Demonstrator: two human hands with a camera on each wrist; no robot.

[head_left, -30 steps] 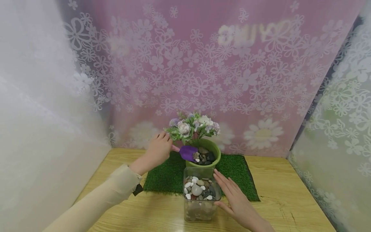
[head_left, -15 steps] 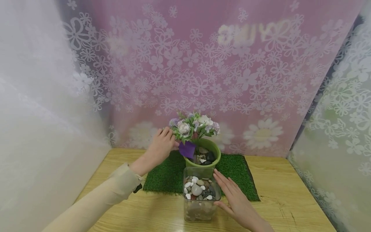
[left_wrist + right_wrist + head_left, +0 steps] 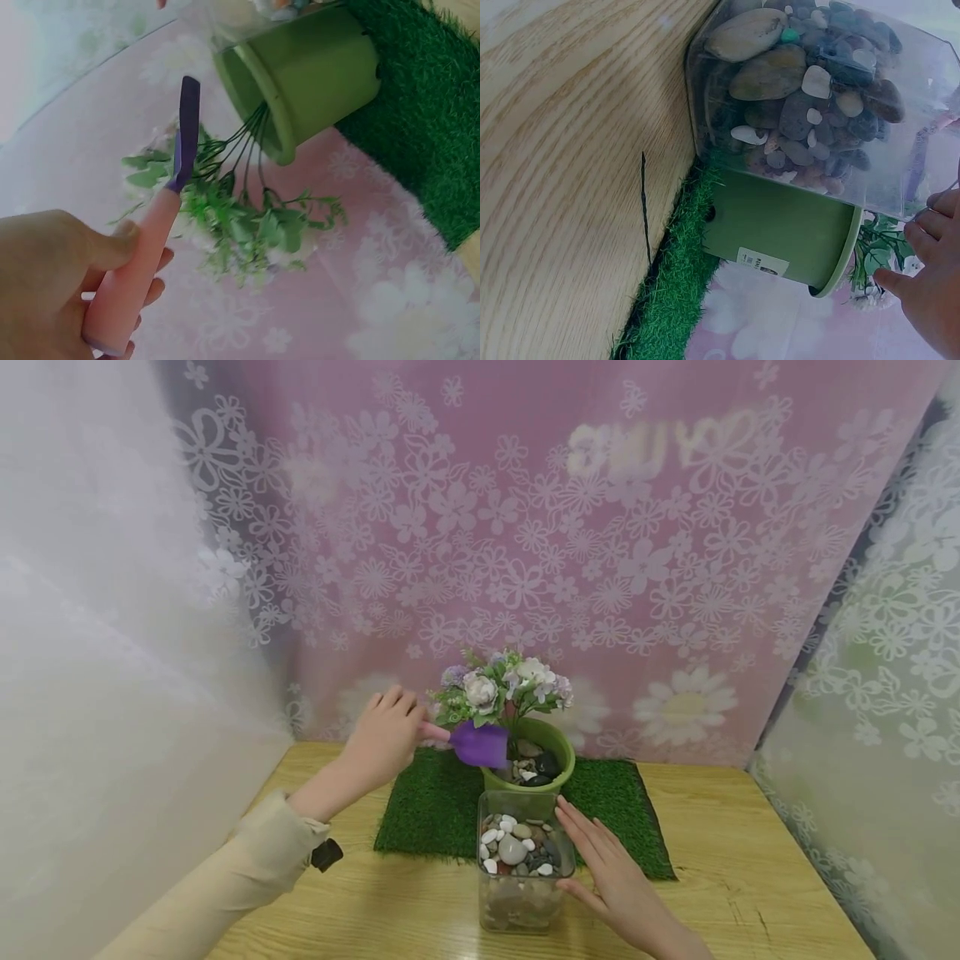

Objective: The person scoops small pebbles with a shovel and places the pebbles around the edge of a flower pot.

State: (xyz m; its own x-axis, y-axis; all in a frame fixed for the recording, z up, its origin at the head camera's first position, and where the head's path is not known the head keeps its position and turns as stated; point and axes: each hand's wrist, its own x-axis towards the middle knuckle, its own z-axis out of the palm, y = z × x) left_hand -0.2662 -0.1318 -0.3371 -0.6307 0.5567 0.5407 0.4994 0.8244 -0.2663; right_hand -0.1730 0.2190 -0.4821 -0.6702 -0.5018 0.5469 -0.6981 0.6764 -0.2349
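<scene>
Over the green pot's (image 3: 553,737) left rim, a purple trowel (image 3: 480,746) hangs beside the flowers (image 3: 480,692).
The left hand (image 3: 382,735) wraps its pink handle (image 3: 135,277); the right hand (image 3: 618,889) lies straight-fingered against the clear box (image 3: 525,877) of stones (image 3: 513,850) in front. I'd call this the tipping-in step; no stones show on the blade (image 3: 189,112), so next it probably needs easing clear of the flowers.

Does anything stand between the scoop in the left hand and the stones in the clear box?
Only the wall of the box, which rises above the stones, so the scoop would probably have to enter from above. Nothing visible covers the box's open top; the right hand is at its side.
</scene>
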